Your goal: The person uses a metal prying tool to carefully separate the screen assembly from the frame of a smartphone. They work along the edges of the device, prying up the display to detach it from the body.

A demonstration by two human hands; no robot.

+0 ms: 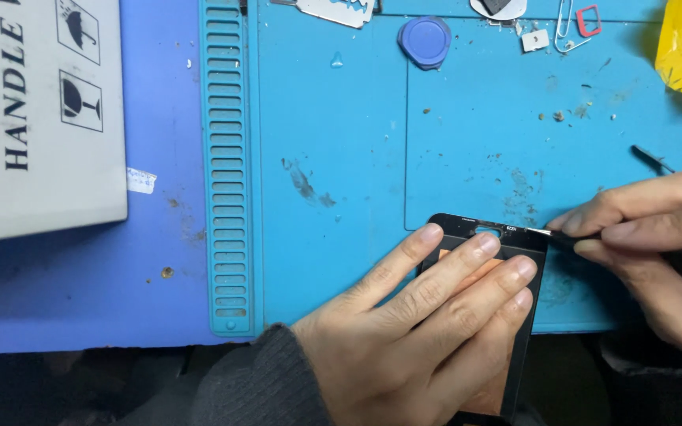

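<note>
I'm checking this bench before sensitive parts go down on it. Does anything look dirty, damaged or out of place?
Yes. The blue work mat is scuffed and littered with small crumbs and specks, thickest near its upper right, with dark smears near the middle. The left hand presses a black screen panel flat while the right hand works a thin tool at its top corner.

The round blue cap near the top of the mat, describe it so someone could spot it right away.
Start at the light blue work mat and follow its far edge to the middle. There, left of a paper clip, sits the round blue cap. It is the only darker blue disc; its neighbours are metal or white bits.
</note>
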